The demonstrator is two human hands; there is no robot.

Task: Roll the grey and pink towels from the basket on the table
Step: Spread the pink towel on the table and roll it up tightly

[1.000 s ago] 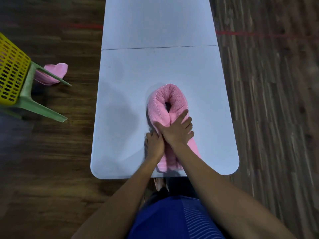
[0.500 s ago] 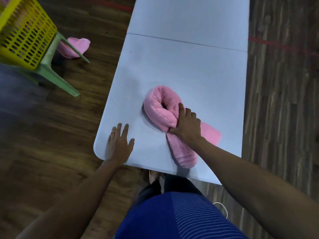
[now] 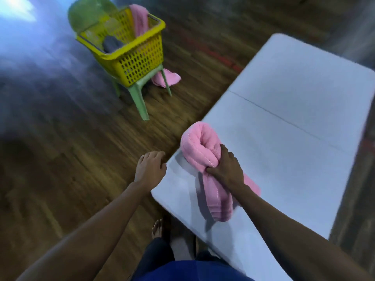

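Note:
A rolled pink towel (image 3: 199,146), bent double into a loop, lies near the left front corner of the white table (image 3: 294,110). My right hand (image 3: 226,169) grips it at its middle. My left hand (image 3: 149,167) hovers off the table's left edge with loosely curled fingers, holding nothing. The yellow basket (image 3: 140,57) sits on a green chair (image 3: 140,98) at the upper left. A grey towel (image 3: 112,44) lies inside the basket and a pink towel (image 3: 139,21) hangs over its rim.
Another pink towel (image 3: 169,78) lies on the wooden floor behind the chair legs. A seam crosses the table's middle. My bare foot (image 3: 157,228) stands under the table's near edge. The picture is blurred by head motion.
My view has swung left, bringing the basket and chair into sight. My left hand left the table top and moved out past its left edge. My right hand stays on the pink towel.

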